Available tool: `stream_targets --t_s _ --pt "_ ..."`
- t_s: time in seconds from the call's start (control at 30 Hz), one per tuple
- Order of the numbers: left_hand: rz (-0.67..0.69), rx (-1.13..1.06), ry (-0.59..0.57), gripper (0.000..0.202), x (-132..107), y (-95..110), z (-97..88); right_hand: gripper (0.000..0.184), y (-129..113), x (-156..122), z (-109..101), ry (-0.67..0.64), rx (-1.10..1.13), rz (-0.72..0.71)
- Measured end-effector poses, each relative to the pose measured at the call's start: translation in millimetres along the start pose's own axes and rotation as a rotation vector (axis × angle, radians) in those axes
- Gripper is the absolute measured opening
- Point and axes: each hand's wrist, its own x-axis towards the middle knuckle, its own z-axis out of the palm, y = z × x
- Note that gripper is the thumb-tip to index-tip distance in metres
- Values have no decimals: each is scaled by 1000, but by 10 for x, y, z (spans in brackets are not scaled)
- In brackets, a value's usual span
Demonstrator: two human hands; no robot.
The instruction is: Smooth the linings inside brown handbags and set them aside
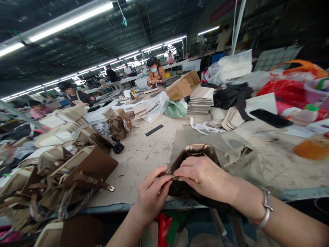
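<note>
A brown handbag [216, 152] with a shiny bronze rim stands at the table's front edge, its mouth facing up. My left hand [153, 188] pinches the near left part of the rim between thumb and fingers. Right beside it, my right hand [203, 175] reaches over the opening and grips the same stretch of edge, thumb and fingers closed. The fingertips of both hands almost meet there. My right hand and wrist hide much of the bag's inside and near wall. Below the table edge hangs a plastic-wrapped handle [218, 226].
Several brown handbags [89, 168] are heaped on the left. A dark strip [154, 130] lies mid-table. Behind are stacked panels [200, 100], a cardboard box [183, 85] and a green bag [175, 109]. A black phone [271, 117] lies right. A co-worker [156, 73] sits farther back.
</note>
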Motion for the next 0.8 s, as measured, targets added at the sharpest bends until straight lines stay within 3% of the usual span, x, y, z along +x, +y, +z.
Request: stream_targets --t_s 0.53,0.63,0.7,0.8 --pt "-36 -115 -32 19 60 -6 -16 16 -27 41 -20 -25 -59 4" --pt "-34 -144 -26 22 34 -48 2 22 -34 64 -24 -50 -90 8" --pt "-78 -151 -8 33 13 -68 17 24 -37 70 -17 -53 -105 29" --pt "-209 -159 19 65 5 -66 33 24 -37 76 3 -51 -120 48"
